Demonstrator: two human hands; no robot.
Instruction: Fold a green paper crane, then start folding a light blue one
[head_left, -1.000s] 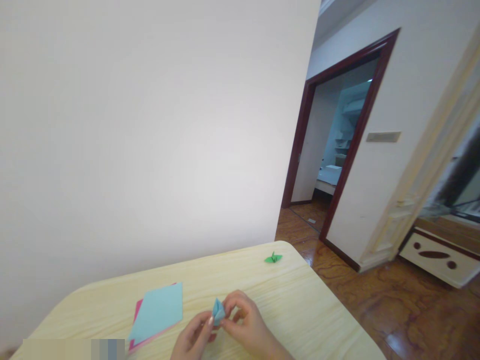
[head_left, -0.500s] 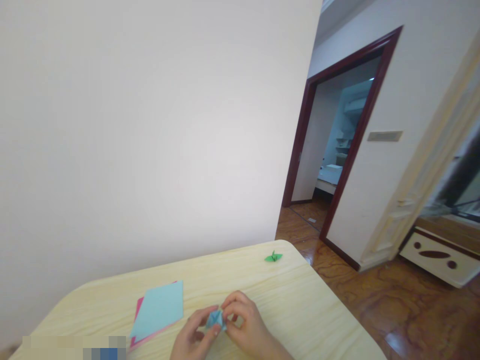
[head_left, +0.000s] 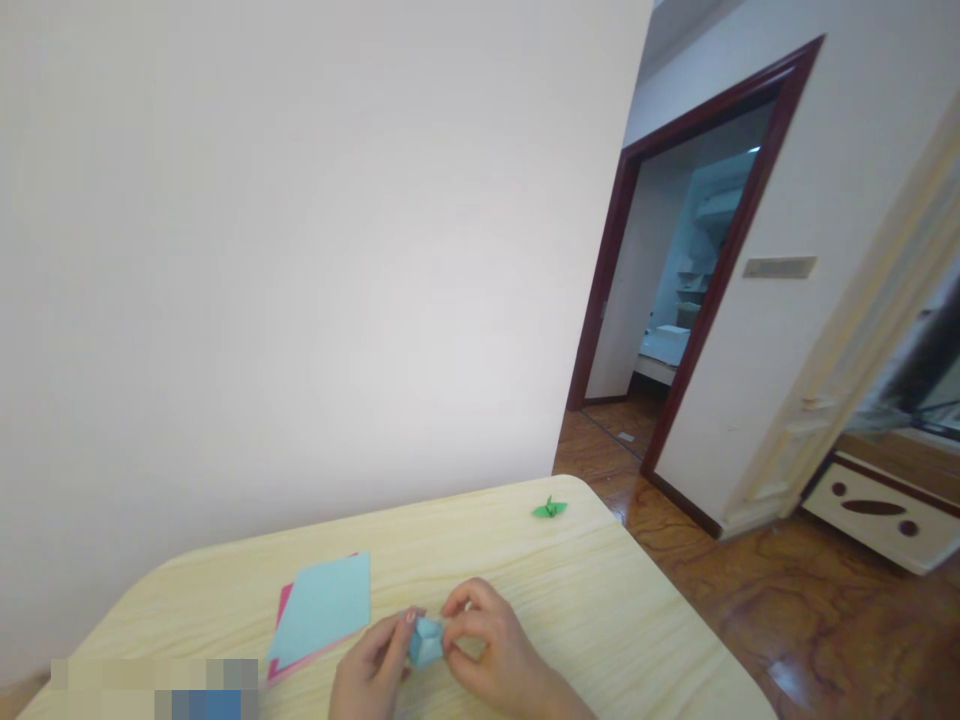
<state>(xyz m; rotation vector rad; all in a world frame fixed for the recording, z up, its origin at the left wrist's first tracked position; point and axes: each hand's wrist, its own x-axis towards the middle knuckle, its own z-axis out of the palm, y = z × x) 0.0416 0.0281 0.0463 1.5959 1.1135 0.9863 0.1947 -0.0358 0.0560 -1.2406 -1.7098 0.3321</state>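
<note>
A small folded piece of light blue paper [head_left: 427,643] is held between both hands near the table's front. My left hand [head_left: 373,665] pinches its left side, thumb and fingertips at the upper left edge. On the other side, my right hand [head_left: 491,640] has thumb and index finger closed on the right edge of the paper. To the left of the hands lies a flat light blue sheet [head_left: 326,605] on top of a pink sheet [head_left: 285,596], whose edges stick out. A green folded paper figure [head_left: 550,508] sits near the far right corner of the table.
The pale wood-grain table [head_left: 225,580] has rounded corners and stands against a white wall [head_left: 300,250]. Beyond its right edge are a brown patterned floor [head_left: 780,620], a dark red door frame [head_left: 712,330] and a low white cabinet [head_left: 862,510].
The folded blue paper has turned and shows a different face. My left thumb has moved from its front to its upper left edge. The view has shifted slightly.
</note>
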